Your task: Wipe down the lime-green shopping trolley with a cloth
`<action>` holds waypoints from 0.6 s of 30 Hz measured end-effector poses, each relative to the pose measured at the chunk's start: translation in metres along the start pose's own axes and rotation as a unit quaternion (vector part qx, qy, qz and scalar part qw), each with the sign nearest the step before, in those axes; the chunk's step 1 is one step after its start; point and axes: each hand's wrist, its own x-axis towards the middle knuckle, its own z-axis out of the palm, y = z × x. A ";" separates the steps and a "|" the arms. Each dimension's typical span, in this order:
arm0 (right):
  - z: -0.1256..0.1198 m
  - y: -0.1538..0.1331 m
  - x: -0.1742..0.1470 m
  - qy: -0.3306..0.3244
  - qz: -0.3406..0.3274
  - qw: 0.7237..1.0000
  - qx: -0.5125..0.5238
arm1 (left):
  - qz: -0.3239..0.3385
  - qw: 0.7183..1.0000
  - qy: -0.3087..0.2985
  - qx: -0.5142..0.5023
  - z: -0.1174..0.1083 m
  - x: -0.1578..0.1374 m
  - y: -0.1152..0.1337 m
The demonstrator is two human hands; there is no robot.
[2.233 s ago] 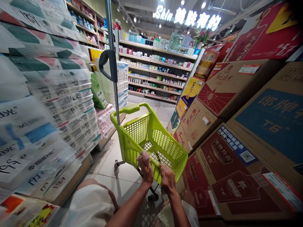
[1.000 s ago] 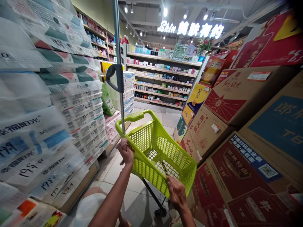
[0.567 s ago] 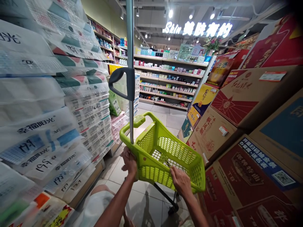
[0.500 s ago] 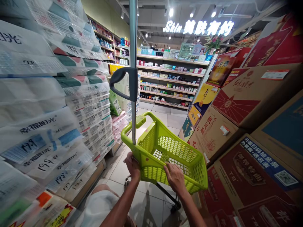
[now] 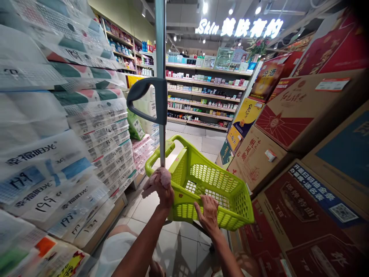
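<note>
A lime-green plastic shopping cart point(image 5: 213, 175) with perforated walls stands in front of me; no goods show in its basket. My left hand point(image 5: 165, 194) is closed on a crumpled pale pink cloth point(image 5: 157, 180), which lies against the cart's near left corner, at the foot of a metal pole point(image 5: 163, 144). A dark grey loop handle point(image 5: 161, 100) sits higher on that pole. Over the basket's near rim curl the fingers of my right hand point(image 5: 209, 211), gripping it, with the thumb on my side.
Packs of tissue paper point(image 5: 106, 138) with handwritten prices rise in stacks on the left. Cardboard boxes point(image 5: 259, 161) are piled close on the right. Beyond the tiled floor point(image 5: 197, 136), shelves of small cosmetics point(image 5: 207, 80) stand below a lit sign point(image 5: 239, 27).
My left hand has risen from below the cart's corner to the pole's foot, bringing the pink cloth into plain view. My right hand has shifted slightly left along the rim.
</note>
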 end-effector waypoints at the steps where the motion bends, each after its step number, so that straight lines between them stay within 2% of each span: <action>1: 0.001 -0.001 0.000 -0.001 -0.002 1.000 0.004 | 0.042 0.999 0.010 0.004 0.000 0.010 0.006; 4: 0.002 -0.003 -0.001 -0.009 -0.003 1.000 0.011 | 0.132 0.990 0.043 0.006 0.006 0.058 0.029; 7: 0.003 -0.003 -0.001 -0.011 -0.001 1.000 0.013 | 0.141 0.990 0.025 0.002 0.010 0.091 0.040; 9: 0.002 -0.002 -0.001 -0.004 0.001 1.000 0.014 | 0.104 0.995 0.001 0.005 0.006 0.085 0.033; 12: -0.002 0.000 0.000 0.003 0.000 1.000 0.016 | 0.065 0.997 -0.049 0.012 -0.009 0.051 0.005; 15: -0.009 0.003 0.000 -0.004 0.020 1.000 0.024 | 0.096 0.991 -0.095 0.012 -0.019 0.029 -0.016; 18: -0.013 0.010 0.001 -0.007 0.025 0.999 0.028 | 0.159 0.983 -0.089 0.002 -0.012 0.032 -0.013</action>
